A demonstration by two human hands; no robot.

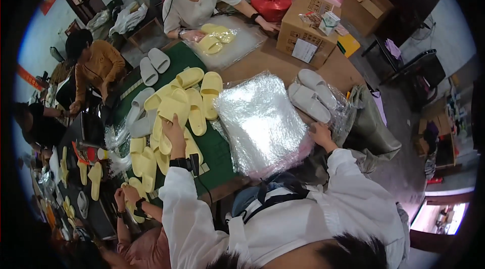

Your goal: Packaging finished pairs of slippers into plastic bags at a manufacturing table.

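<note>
My left hand [175,136] reaches into a pile of yellow slippers, its fingers closed on a yellow slipper [173,105] at the top. More yellow slippers [145,165] lie around it on a green mat [218,155]. In front of me is a stack of clear, shiny plastic bags [262,122]. At its right edge my right hand [322,136] has curled fingers, and what they grip is hidden. Just beyond that hand rests a pair of grey slippers [312,100] in clear plastic.
Across the table a person [197,9] handles bagged yellow slippers [216,39]. A cardboard box [305,29] and a red roll [271,5] stand at the far right. Loose grey slippers [154,66] lie far left. Another person's hands [129,198] work close by at lower left.
</note>
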